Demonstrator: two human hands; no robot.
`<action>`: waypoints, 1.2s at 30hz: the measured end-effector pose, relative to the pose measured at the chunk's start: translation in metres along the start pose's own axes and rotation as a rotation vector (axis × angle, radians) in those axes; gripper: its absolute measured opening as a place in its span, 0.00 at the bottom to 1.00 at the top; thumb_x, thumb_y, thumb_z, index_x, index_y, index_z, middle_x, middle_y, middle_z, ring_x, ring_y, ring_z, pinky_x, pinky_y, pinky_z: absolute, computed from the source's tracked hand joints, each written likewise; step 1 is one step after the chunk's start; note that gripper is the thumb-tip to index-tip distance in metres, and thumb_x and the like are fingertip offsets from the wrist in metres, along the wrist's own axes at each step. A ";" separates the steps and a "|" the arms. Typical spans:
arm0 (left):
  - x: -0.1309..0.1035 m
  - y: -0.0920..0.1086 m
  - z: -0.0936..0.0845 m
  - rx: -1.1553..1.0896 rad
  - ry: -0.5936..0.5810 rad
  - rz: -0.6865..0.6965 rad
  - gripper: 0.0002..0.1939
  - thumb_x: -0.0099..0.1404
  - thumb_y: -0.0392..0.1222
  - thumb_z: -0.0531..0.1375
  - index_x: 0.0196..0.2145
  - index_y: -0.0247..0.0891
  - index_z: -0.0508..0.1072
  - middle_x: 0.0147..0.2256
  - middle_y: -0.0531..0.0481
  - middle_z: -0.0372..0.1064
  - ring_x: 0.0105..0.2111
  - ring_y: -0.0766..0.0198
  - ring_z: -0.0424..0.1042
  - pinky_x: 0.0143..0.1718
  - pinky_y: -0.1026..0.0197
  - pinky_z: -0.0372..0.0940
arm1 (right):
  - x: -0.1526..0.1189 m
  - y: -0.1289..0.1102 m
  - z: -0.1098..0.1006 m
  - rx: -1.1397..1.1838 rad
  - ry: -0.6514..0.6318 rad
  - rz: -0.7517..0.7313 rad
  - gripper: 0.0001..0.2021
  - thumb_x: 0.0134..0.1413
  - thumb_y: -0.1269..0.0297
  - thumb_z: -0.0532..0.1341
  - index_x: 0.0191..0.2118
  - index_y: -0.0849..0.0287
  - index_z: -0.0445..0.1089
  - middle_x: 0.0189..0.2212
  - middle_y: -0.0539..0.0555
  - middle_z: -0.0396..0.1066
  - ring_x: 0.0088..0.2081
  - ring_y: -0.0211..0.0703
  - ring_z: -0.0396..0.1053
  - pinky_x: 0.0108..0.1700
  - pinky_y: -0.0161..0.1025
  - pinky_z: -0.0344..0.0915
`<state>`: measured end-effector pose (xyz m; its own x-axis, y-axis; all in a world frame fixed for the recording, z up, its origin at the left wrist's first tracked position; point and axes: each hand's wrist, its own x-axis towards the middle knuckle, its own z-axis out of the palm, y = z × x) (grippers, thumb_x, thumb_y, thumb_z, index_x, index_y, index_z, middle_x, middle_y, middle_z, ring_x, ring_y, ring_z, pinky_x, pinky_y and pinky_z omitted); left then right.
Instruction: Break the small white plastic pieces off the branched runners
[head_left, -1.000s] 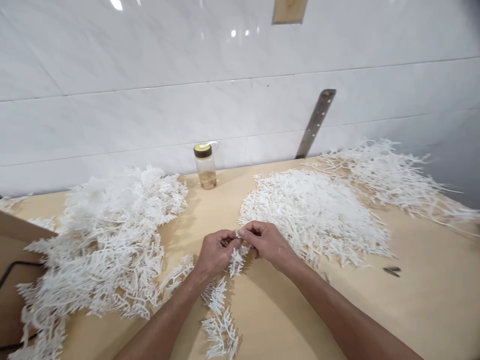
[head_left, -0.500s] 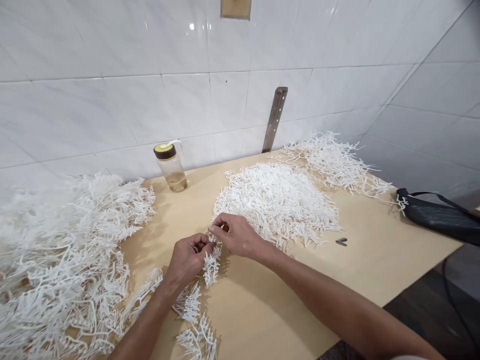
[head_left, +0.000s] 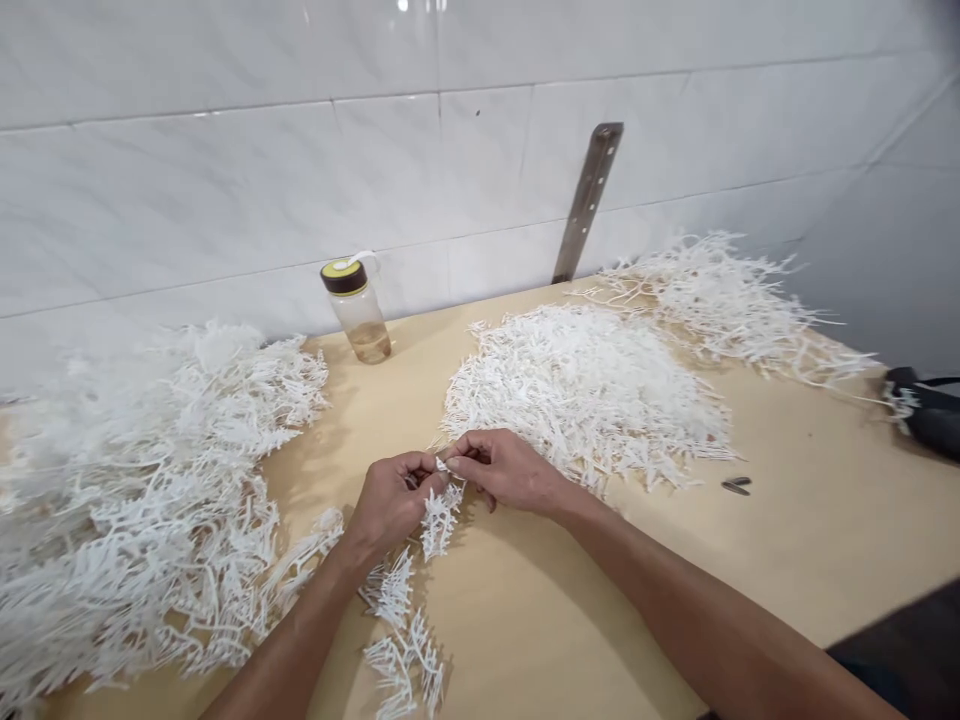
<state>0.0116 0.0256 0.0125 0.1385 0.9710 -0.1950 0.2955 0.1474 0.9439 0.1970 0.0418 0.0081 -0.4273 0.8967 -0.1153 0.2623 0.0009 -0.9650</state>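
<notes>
Tabletop below, sprig sits (pinched) between fingers.

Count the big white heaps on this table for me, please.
3: the left heap, reaching the picture's left edge; the middle heap, just beyond the right hand; and the back heap, farther right. Others may lie out of view.
</notes>
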 end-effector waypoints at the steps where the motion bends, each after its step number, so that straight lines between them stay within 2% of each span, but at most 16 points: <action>1: 0.000 0.000 0.000 0.004 -0.006 -0.002 0.11 0.52 0.46 0.65 0.25 0.34 0.75 0.18 0.55 0.62 0.18 0.71 0.56 0.20 0.68 0.51 | 0.000 0.000 -0.002 -0.021 -0.015 -0.003 0.13 0.59 0.54 0.59 0.36 0.59 0.73 0.25 0.48 0.70 0.17 0.30 0.64 0.19 0.29 0.62; 4: 0.001 -0.002 0.000 0.047 0.000 0.025 0.09 0.53 0.44 0.64 0.25 0.34 0.75 0.19 0.54 0.63 0.19 0.71 0.57 0.21 0.67 0.52 | -0.001 0.000 -0.007 -0.079 -0.037 -0.014 0.14 0.60 0.53 0.58 0.33 0.59 0.71 0.21 0.47 0.67 0.17 0.32 0.65 0.21 0.30 0.62; 8: 0.002 -0.006 0.000 0.109 0.015 0.134 0.08 0.55 0.43 0.64 0.25 0.36 0.74 0.25 0.52 0.67 0.23 0.69 0.61 0.25 0.66 0.57 | -0.001 -0.001 -0.010 -0.122 -0.011 -0.041 0.14 0.61 0.53 0.56 0.31 0.58 0.67 0.22 0.47 0.68 0.18 0.35 0.67 0.23 0.33 0.62; 11: 0.001 -0.006 -0.002 0.128 -0.058 0.181 0.08 0.57 0.43 0.63 0.26 0.36 0.72 0.27 0.52 0.67 0.24 0.69 0.62 0.27 0.66 0.58 | -0.003 -0.005 -0.010 -0.193 0.039 -0.075 0.13 0.62 0.55 0.55 0.32 0.57 0.66 0.21 0.48 0.67 0.20 0.36 0.65 0.24 0.34 0.61; 15: -0.001 -0.004 -0.005 0.055 -0.169 0.141 0.10 0.61 0.46 0.61 0.29 0.36 0.71 0.24 0.55 0.63 0.23 0.70 0.59 0.25 0.66 0.56 | -0.005 -0.009 -0.011 -0.257 0.081 -0.118 0.12 0.62 0.56 0.54 0.31 0.57 0.67 0.22 0.48 0.66 0.22 0.37 0.63 0.26 0.35 0.60; 18: -0.003 -0.003 -0.005 0.012 -0.196 0.136 0.11 0.63 0.47 0.60 0.30 0.36 0.70 0.24 0.55 0.63 0.23 0.69 0.60 0.26 0.66 0.56 | -0.005 -0.010 -0.011 -0.224 0.077 -0.114 0.12 0.62 0.56 0.55 0.32 0.57 0.66 0.22 0.48 0.64 0.22 0.36 0.62 0.25 0.34 0.60; 26: -0.002 -0.006 0.003 0.099 -0.058 0.180 0.08 0.62 0.43 0.59 0.29 0.35 0.70 0.23 0.55 0.60 0.23 0.70 0.57 0.26 0.66 0.53 | -0.005 -0.009 -0.009 -0.154 0.039 -0.084 0.10 0.58 0.58 0.59 0.35 0.59 0.71 0.30 0.51 0.71 0.27 0.37 0.65 0.25 0.32 0.62; 36: -0.003 -0.006 0.009 0.093 -0.029 0.171 0.08 0.60 0.41 0.59 0.27 0.34 0.70 0.22 0.55 0.59 0.23 0.70 0.56 0.25 0.66 0.53 | -0.003 -0.008 -0.009 -0.241 0.057 -0.060 0.09 0.59 0.61 0.57 0.35 0.57 0.73 0.26 0.48 0.71 0.25 0.36 0.64 0.27 0.35 0.59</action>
<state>0.0177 0.0201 0.0056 0.2214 0.9742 -0.0429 0.3508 -0.0385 0.9357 0.2040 0.0426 0.0187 -0.4011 0.9152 -0.0392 0.4392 0.1546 -0.8850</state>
